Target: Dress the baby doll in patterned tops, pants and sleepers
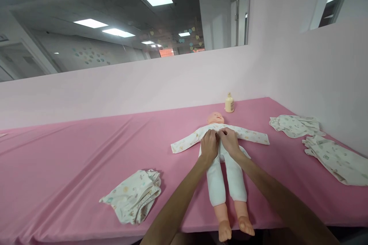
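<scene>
A baby doll (216, 118) lies on its back on the pink table cover (86, 153), head away from me, bare feet over the front edge. It wears a white printed top (253, 135) with the sleeves spread out sideways. My left hand (209, 146) and my right hand (229, 141) rest side by side on the doll's chest. Both have their fingers curled and pinch the fabric of the top at its middle. White cloth covers the doll's legs (227, 183).
A crumpled printed garment (133, 196) lies front left near the table edge. More folded printed clothes (294, 125) and another pile (333, 157) lie at the right by the wall. A small cream bottle (229, 103) stands behind the doll's head. A pink partition wall runs behind.
</scene>
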Demonstrator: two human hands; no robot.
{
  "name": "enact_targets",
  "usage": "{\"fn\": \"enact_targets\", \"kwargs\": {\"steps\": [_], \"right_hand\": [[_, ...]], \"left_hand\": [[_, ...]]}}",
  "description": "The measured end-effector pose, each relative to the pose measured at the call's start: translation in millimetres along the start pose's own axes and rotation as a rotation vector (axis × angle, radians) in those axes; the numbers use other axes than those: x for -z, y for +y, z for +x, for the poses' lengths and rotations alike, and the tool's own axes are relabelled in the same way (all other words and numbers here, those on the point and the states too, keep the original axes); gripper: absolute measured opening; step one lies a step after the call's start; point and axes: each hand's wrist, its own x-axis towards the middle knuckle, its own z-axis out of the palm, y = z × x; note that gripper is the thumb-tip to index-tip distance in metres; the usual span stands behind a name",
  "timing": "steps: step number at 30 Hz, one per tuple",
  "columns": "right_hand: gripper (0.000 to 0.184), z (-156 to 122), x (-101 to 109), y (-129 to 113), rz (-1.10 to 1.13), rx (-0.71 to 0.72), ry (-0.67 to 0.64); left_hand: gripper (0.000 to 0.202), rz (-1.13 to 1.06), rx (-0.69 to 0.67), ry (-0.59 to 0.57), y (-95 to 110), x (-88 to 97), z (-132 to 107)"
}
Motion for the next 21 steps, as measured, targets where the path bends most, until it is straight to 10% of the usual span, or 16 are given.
{"fn": "enact_targets", "kwargs": {"steps": [13,21], "right_hand": [[0.022,-17.9,-4.1,-4.3,-0.171,0.086,0.017],[0.026,-20.1,-2.8,-4.4,-0.130,0.112,-0.024]], "left_hand": [[0.013,-0.091,-0.026,0.047,-3.2,-1.5,-0.8],[0.018,-0.662,0.200,-0.144,-5.0,19.4,8.2]]}}
